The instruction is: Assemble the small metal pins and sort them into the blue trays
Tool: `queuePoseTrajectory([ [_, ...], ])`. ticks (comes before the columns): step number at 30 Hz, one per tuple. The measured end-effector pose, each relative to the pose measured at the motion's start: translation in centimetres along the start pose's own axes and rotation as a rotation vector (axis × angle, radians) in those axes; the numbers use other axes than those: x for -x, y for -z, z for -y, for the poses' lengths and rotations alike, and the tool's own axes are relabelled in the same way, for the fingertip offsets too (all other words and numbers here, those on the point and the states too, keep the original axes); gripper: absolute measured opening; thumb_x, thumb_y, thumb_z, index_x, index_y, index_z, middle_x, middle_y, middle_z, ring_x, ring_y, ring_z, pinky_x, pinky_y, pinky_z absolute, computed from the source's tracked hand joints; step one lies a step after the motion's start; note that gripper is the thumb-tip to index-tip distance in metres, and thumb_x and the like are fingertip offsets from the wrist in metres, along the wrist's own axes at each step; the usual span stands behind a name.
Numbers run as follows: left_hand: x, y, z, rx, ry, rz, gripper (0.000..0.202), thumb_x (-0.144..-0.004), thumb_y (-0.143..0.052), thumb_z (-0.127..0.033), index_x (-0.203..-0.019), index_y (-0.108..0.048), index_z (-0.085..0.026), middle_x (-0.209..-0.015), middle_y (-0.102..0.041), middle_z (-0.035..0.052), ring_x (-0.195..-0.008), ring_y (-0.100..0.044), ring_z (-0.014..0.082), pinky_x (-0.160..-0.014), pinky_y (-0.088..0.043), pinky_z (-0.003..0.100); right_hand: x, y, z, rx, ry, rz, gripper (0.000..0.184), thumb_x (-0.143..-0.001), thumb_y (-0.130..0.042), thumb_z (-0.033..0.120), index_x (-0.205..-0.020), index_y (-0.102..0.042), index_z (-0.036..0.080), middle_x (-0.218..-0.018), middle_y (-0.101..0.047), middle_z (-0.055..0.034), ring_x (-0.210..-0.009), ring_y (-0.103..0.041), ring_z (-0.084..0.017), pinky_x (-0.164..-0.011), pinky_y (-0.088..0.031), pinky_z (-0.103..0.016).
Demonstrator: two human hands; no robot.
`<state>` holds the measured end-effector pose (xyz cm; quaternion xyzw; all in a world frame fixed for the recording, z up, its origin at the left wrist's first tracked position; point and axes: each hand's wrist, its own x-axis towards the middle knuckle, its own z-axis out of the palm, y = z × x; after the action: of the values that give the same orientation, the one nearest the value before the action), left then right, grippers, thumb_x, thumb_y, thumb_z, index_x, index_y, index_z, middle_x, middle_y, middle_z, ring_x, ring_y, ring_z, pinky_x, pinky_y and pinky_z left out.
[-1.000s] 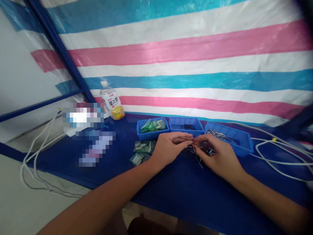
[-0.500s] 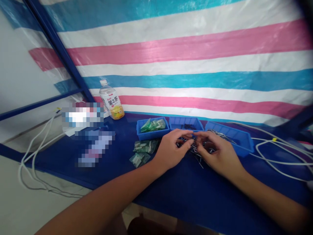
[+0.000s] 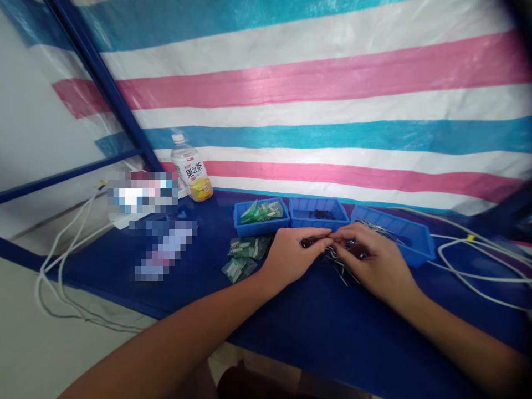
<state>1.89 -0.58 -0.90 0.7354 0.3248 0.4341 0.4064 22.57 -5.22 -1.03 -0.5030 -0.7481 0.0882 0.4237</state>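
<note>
Metal pins (image 3: 343,260): a loose heap on our blue tabletop (image 3: 299,327), right under our fingers.
Left hand (image 3: 291,257): half closed over the heap; we cannot tell whether it grips a pin.
Right hand (image 3: 374,257): half closed too, its fingertips (image 3: 334,234) nearly meeting the left's; any grip is unclear.
Nearby: three blue plastic trays (image 3: 260,228) just beyond our hands, with green packets (image 3: 249,247) beside the left hand.

Colours as I see them: the middle plastic tray (image 3: 318,209) is bright blue, matching the tray to its left (image 3: 261,226) and the tray to its right (image 3: 393,235). In front of it, the pins (image 3: 343,265) are black and silver on a navy tabletop (image 3: 332,327). Behind it, the tarpaulin (image 3: 316,111) is striped pink, white and turquoise.
</note>
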Motion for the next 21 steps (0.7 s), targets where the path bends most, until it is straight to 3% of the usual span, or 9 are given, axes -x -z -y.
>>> queuePoseTrajectory([
  [3, -0.07, 0.0, 0.1, 0.009, 0.002, -0.026, 0.023, -0.093, -0.079, -0.027, -0.115, -0.086, -0.023, -0.114, -0.085, 0.0047, -0.105, -0.083, 0.0264, -0.101, -0.066, 0.041, 0.06, -0.11, 0.02, -0.011, 0.016, 0.015, 0.013, -0.102, -0.065, 0.024, -0.108, -0.076, 0.027, -0.107, -0.076, -0.0038, -0.07, -0.067, -0.015, -0.059, -0.054, -0.029],
  [6, -0.16, -0.14, 0.21, 0.065, 0.023, -0.062, 0.017, -0.092, -0.079, -0.02, -0.108, -0.085, -0.02, -0.109, -0.086, 0.0066, -0.099, -0.083, 0.0244, -0.099, -0.067, 0.039, 0.2, -0.21, 0.06, -0.031, 0.019, 0.018, 0.018, -0.102, -0.062, 0.022, -0.11, -0.077, 0.027, -0.11, -0.077, -0.0048, -0.08, -0.072, -0.018, -0.06, -0.056, -0.029],
  [12, -0.26, -0.2, 0.22, 0.141, 0.091, -0.057, 0.018, -0.085, -0.082, -0.011, -0.102, -0.078, -0.014, -0.101, -0.085, 0.0107, -0.095, -0.084, 0.0228, -0.091, -0.067, 0.034, 0.43, -0.46, -0.08, -0.109, -0.146, -0.023, 0.02, -0.101, -0.069, 0.033, -0.119, -0.075, 0.027, -0.11, -0.079, -0.0063, -0.085, -0.076, -0.022, -0.06, -0.059, -0.03],
  [16, -0.14, -0.16, 0.33, 0.119, 0.129, -0.01, 0.014, -0.083, -0.081, -0.009, -0.094, -0.076, -0.015, -0.093, -0.084, 0.0085, -0.089, -0.083, 0.0222, -0.084, -0.067, 0.032, 0.15, -0.24, -0.11, -0.109, -0.06, -0.002, 0.024, -0.102, -0.071, 0.037, -0.124, -0.077, 0.029, -0.112, -0.076, -0.0076, -0.093, -0.074, -0.023, -0.065, -0.06, -0.032],
  [21, -0.05, -0.17, 0.48, 0.106, 0.104, -0.002, 0.018, -0.08, -0.076, -0.003, -0.092, -0.075, -0.016, -0.09, -0.082, 0.0062, -0.086, -0.082, 0.0202, -0.083, -0.066, 0.03, 0.19, -0.1, 0.02, -0.108, -0.026, 0.052, 0.018, -0.104, -0.068, 0.037, -0.115, -0.078, 0.028, -0.11, -0.075, -0.0071, -0.076, -0.07, -0.018, -0.058, -0.056, -0.032],
])
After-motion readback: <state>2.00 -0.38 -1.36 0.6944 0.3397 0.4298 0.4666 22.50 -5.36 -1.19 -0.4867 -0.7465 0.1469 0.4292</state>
